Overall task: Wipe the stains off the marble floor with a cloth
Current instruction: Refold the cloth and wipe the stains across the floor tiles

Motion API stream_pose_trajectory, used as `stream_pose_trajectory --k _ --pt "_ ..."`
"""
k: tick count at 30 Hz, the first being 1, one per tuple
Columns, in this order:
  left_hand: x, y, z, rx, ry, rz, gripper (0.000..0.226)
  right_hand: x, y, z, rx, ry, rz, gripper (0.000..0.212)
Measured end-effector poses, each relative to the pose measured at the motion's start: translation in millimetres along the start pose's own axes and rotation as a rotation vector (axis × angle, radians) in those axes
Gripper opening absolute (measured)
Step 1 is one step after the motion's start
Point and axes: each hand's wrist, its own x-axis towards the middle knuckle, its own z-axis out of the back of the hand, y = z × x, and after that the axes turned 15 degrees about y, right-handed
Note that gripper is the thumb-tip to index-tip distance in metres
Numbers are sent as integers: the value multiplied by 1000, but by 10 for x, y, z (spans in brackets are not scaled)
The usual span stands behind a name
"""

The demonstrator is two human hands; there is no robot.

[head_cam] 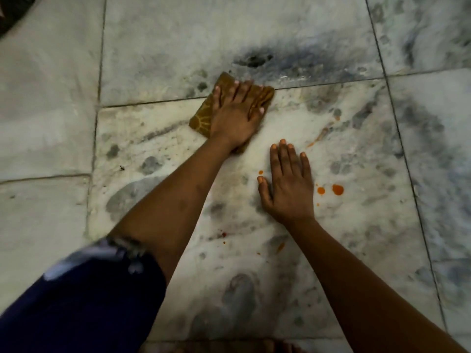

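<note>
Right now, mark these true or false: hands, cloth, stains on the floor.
1. The left hand presses flat on the brown cloth. True.
2. The right hand holds a second cloth. False: it lies flat on the bare marble floor, fingers straight, holding nothing.
3. Orange drops lie just right of the right hand. True.
4. The cloth covers the orange drops. False: it lies far up and left of them, at a tile joint.
5. An orange streak shows beyond the right hand. True.
</note>
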Motion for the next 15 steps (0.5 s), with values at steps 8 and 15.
stream_pose_trajectory --k 8,15 --pt "-1373 273 -569 66 -1 -169 55 16 -36 -51 14 -14 29 67" --pt "-270 657 91 -39 107 109 57 -27 -27 -9 22 17 35 67"
